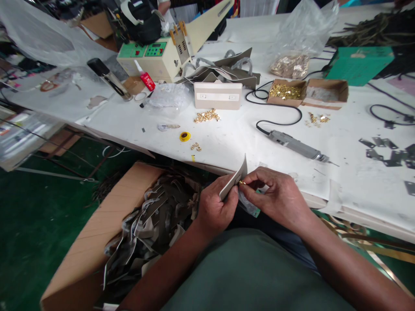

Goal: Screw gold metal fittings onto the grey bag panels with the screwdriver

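Observation:
My left hand point(215, 205) is closed around a flat grey-beige panel point(234, 179), held tilted near the table's front edge. My right hand point(272, 190) pinches a small gold metal fitting point(241, 182) against the panel's face. The fitting's exact shape is partly hidden by the fingertips. Clear plastic wrap point(249, 205) hangs below the panel, between both hands. Beyond them on the table lie a small group of gold fittings point(196, 147) and a yellow round piece point(184, 136) with a dark centre.
A grey corded rotary tool point(295, 146) lies to the right. Behind are a gold fitting pile point(206, 115), a beige panel point(218, 96) and a cardboard tray of gold parts point(285, 91). Black plates point(391, 153) lie far right. A carton point(106, 216) of panels stands lower left.

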A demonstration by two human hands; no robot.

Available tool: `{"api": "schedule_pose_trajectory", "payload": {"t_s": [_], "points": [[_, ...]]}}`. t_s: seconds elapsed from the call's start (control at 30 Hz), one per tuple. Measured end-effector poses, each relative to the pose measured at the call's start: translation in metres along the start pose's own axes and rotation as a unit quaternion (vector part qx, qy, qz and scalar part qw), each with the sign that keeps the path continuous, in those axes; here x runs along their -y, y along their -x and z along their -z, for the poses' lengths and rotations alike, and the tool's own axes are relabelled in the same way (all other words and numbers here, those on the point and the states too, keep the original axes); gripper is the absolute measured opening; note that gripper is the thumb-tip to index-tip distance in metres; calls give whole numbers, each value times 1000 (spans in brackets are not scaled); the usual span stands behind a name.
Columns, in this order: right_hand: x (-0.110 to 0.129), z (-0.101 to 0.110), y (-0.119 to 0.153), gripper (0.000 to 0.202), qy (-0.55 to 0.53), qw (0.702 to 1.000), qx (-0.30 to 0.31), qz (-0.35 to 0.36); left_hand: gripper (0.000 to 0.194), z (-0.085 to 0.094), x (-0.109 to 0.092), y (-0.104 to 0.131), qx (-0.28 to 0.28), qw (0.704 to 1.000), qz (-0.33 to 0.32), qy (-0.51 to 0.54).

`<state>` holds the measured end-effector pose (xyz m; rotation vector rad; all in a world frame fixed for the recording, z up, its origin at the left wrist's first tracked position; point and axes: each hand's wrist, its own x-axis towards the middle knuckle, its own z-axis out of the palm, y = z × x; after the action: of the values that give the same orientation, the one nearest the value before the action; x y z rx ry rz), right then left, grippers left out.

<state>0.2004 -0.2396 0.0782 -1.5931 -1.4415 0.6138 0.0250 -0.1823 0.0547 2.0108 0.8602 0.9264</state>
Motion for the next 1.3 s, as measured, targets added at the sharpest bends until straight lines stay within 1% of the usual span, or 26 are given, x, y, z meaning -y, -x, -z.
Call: {"api": "schedule_pose_trajectory", "payload": {"t_s": [0.07,0.13,0.27,0.37,0.47,0.67,0.8,1.07,1.13,1.23,1.3], "points": [[0,1,0,6,2,1000,5,-8,34,-1,1,-1,4,999,-35,0],[0,1,1,5,5,1000,11,-11,35,-1,2,-1,12,999,-53,1],[-2,3,3,6,5,1000,19,-12,37,-2,3,-1,23,999,-45,1],[-2,2,3,9,6,1000,11,-13,36,-4,2,0,20,999,-39,5],[-3,-2,4,10,-2,1000,-18,-12,37,-8,1,2,11,999,-30,11],[-9,-16,9,8,-48,992,-114,-35,31,-16,-2,5,-16,999,23,37],[-8,-22,12,10,-16,990,-142,-12,27,-17,-6,6,-37,999,5,35],[-2,-28,13,12,-13,988,-155,6,32,-15,-11,11,-28,1000,-2,4],[-2,-29,15,11,-14,988,-156,8,33,-16,-13,12,-33,999,-11,-1],[1,-29,19,9,-34,987,-155,10,33,-17,-15,14,-46,999,-18,-1],[5,-28,22,9,-60,988,-143,17,34,-17,-15,16,-50,999,-20,-6]]}}
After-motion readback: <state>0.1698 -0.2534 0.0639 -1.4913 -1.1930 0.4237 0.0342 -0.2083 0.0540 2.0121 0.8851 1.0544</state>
